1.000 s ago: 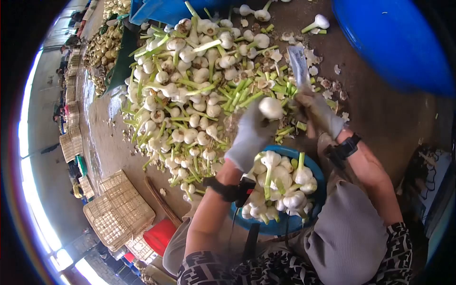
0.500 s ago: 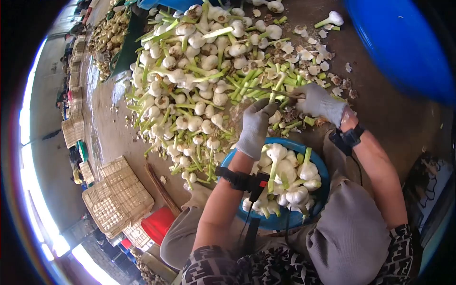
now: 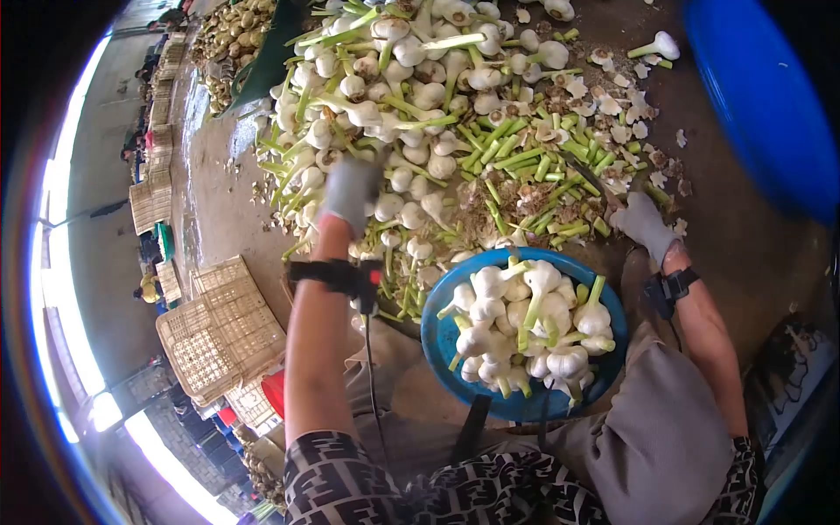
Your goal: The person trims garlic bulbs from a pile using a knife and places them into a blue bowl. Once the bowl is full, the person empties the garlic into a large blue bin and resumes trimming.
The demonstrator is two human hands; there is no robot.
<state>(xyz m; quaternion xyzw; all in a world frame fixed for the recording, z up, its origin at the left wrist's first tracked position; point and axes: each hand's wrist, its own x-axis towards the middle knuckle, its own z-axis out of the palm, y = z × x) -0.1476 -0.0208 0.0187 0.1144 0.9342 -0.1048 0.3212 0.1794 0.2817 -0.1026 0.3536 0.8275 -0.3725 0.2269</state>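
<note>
My left hand (image 3: 352, 194), in a grey glove, is over the left part of a big heap of garlic bulbs (image 3: 429, 94) with green stems. Motion smears its fingers, so I cannot see whether a bulb is in them. To the right, my gloved right hand (image 3: 645, 223) is closed round a knife (image 3: 584, 178), its dark blade pointing up and left over cut green stems (image 3: 523, 162). Between my knees stands a blue basin (image 3: 430, 346) filled with trimmed garlic bulbs (image 3: 547, 302).
A large blue tub (image 3: 757, 105) is at the upper right, near a lone garlic bulb (image 3: 658, 45). Peeled skins (image 3: 612, 105) litter the floor. Wicker-like crates (image 3: 223, 337) stand at the left, and another heap (image 3: 232, 39) lies at the upper left behind a green sheet (image 3: 262, 66).
My left hand has left the knife and moved left to the heap. A garlic bulb now lies on top in the basin. My right hand has dropped slightly, still with the knife. The view has shifted.
</note>
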